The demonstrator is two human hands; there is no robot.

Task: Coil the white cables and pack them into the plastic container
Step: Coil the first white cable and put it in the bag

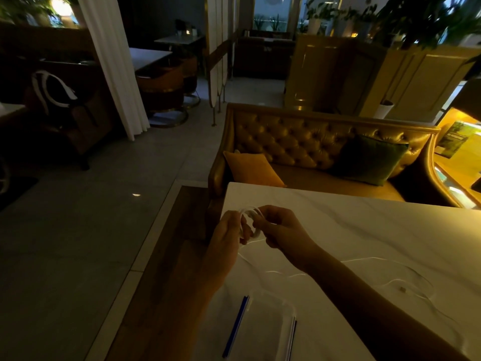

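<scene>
Well, my left grip [229, 230] is clenched round the gathered loops of the white cable [248, 213], thumb and fingers pinching the turns so they cannot spring apart. My right grip [281, 230] pinches the same coil at its 3 o'clock edge, I judge to lay the next turn on. I hold both up off the worktop [364, 222], so the slack hangs free instead of dragging.

The uncoiled tail [369, 259] drops from the coil at 6 o'clock and wanders over the worktop toward 4 o'clock. A small dark plug end [403, 289] lies there, and I cannot tell whether it belongs to this cable or another.

The plastic container [292, 312] sits at 6 o'clock from my hands, close to me, with blue strips along its long sides. I judge it is placed there so a finished coil can go straight down into it. It seems to hold nothing yet, though the dim light leaves that unsure.

No brand, label or writing can be read. A greenish leaflet [455, 139] at 2 o'clock is too dark and small to make out.
</scene>
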